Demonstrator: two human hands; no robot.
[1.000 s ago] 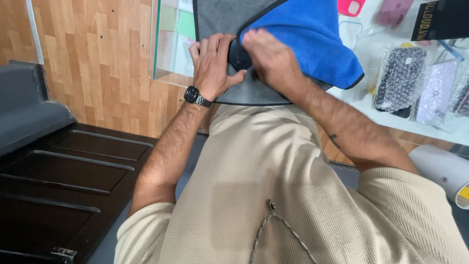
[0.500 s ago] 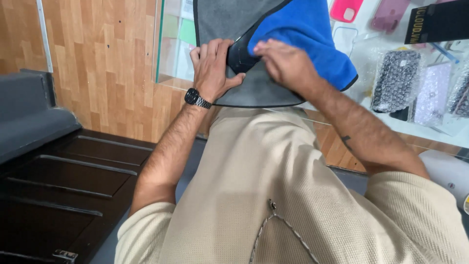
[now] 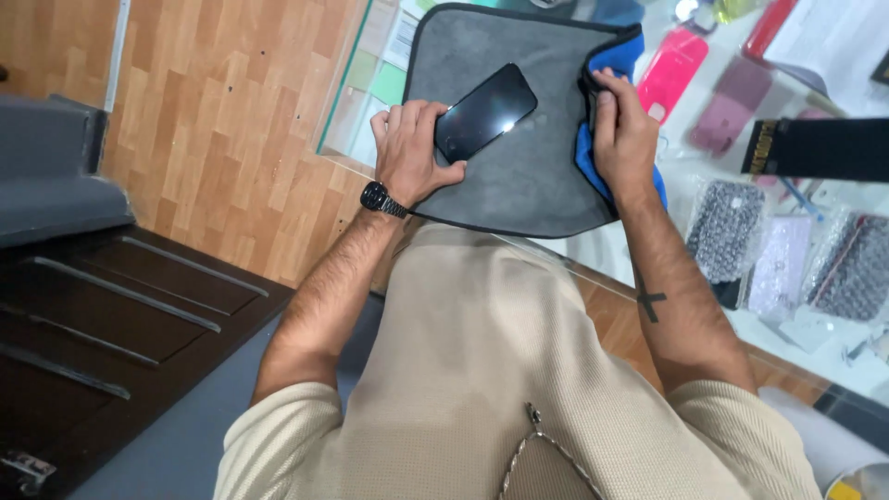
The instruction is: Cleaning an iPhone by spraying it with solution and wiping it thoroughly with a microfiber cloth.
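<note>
A black phone (image 3: pixel 486 111) lies screen-up on a grey cloth (image 3: pixel 523 181) spread on a glass counter. My left hand (image 3: pixel 412 153), with a black wristwatch, grips the phone's near end. The cloth's blue underside (image 3: pixel 585 157) is folded back at the right edge. My right hand (image 3: pixel 625 130) is closed on that folded blue and grey edge, to the right of the phone.
Pink phone cases (image 3: pixel 671 79) and a mauve one (image 3: pixel 727 116) lie on the glass counter (image 3: pixel 611 250) beyond the cloth. Glittery packaged cases (image 3: pixel 727 227) and a black box (image 3: pixel 820 148) sit at the right. Wood flooring (image 3: pixel 222 139) and a dark cabinet (image 3: pixel 120 315) are at the left.
The blue side of the cloth covered the phone before. My right hand has pulled it back to the right, and the black phone now lies uncovered under my left hand.
</note>
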